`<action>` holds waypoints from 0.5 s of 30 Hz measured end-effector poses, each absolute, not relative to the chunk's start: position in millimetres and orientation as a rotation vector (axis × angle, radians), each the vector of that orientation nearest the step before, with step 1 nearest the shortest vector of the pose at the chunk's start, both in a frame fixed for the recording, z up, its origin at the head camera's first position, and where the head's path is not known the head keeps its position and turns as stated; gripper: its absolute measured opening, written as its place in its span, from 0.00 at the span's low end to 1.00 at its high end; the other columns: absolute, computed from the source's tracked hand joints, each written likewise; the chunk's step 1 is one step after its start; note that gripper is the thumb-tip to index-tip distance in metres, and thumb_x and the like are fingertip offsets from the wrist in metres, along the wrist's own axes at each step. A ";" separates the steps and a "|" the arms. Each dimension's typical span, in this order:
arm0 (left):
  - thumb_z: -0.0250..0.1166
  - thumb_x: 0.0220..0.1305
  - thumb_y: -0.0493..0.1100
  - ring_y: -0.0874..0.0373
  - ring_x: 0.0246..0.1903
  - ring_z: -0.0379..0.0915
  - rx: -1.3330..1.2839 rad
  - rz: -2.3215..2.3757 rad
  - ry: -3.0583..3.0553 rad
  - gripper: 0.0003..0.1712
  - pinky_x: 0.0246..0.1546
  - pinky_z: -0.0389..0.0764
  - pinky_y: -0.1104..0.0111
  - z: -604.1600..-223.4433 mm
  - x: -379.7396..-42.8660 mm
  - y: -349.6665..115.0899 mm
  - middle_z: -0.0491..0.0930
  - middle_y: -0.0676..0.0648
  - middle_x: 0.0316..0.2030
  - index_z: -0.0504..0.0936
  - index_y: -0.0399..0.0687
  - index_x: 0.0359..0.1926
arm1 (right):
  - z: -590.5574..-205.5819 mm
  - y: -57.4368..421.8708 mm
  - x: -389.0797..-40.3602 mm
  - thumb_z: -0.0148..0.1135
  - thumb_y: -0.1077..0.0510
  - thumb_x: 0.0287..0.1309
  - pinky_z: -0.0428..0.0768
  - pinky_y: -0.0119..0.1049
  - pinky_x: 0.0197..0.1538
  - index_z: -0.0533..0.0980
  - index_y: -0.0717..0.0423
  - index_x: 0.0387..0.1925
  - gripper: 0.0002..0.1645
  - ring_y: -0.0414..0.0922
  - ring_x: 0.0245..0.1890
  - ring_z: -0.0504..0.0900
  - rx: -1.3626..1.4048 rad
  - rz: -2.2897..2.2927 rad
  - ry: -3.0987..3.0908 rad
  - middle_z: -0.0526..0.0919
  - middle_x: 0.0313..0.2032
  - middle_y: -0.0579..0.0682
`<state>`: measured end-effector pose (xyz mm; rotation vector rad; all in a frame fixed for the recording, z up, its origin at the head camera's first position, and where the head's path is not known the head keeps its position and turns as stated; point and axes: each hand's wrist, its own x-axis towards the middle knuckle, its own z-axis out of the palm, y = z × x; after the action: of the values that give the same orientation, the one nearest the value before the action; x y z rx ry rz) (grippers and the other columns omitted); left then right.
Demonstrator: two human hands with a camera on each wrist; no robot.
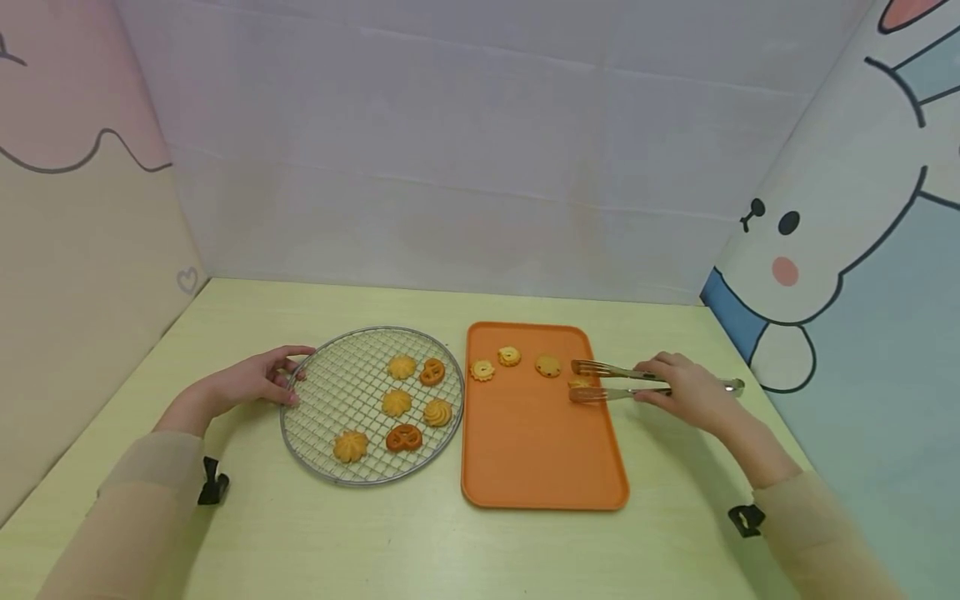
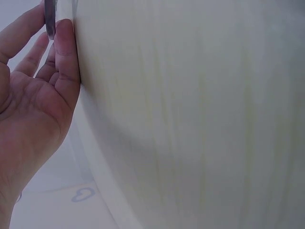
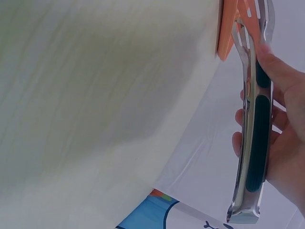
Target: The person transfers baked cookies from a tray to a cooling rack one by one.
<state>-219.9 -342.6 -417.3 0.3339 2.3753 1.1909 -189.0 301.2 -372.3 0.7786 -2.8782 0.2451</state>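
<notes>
My left hand (image 1: 258, 379) pinches the left rim of a round wire cooling rack (image 1: 315, 392); the metal rim (image 2: 50, 21) shows between thumb and fingers in the left wrist view. Several cookies lie on the rack, among them a pretzel-shaped one (image 1: 404, 437) and a flower-shaped one (image 1: 350, 447). In my right hand (image 1: 693, 392) are metal tongs (image 3: 243, 143) with dark green grips. Their spread tips reach over the right side of an orange tray (image 1: 540, 458), on either side of a cookie (image 1: 581, 384) partly hidden by them.
Along the tray's upper part lie two pale ring-shaped cookies (image 1: 482, 371) and a round cookie (image 1: 548, 366) with dark specks. Rack and tray stand side by side on a pale wooden table (image 1: 360, 542). Walls with cartoon prints (image 1: 795, 242) enclose it.
</notes>
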 end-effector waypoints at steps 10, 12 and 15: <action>0.72 0.51 0.43 0.57 0.39 0.65 0.342 1.206 2.374 0.50 0.39 0.70 0.70 -418.3 -220.4 -342.5 0.68 0.36 0.52 0.54 0.46 0.71 | -373.4 300.3 -193.8 0.70 0.54 0.51 0.77 0.48 0.43 0.79 0.61 0.44 0.20 0.50 0.37 0.79 0.851 0.291 -2.895 0.80 0.38 0.53; 0.72 0.51 0.43 0.57 0.38 0.65 0.347 1.215 2.368 0.50 0.39 0.70 0.70 -418.1 -219.9 -342.2 0.68 0.37 0.52 0.53 0.45 0.71 | -374.5 299.9 -193.4 0.70 0.54 0.51 0.77 0.49 0.43 0.79 0.61 0.44 0.20 0.50 0.38 0.79 0.847 0.308 -2.899 0.81 0.38 0.53; 0.72 0.52 0.42 0.57 0.38 0.65 0.350 1.227 2.361 0.51 0.39 0.70 0.70 -417.3 -218.4 -341.7 0.68 0.36 0.52 0.53 0.44 0.71 | -376.3 299.5 -192.7 0.69 0.54 0.51 0.77 0.49 0.43 0.79 0.61 0.44 0.20 0.51 0.38 0.79 0.838 0.319 -2.900 0.81 0.38 0.53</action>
<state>-218.4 -341.7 -417.3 0.3502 2.3614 1.2273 -192.7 299.5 -376.3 0.8382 -2.8998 0.3185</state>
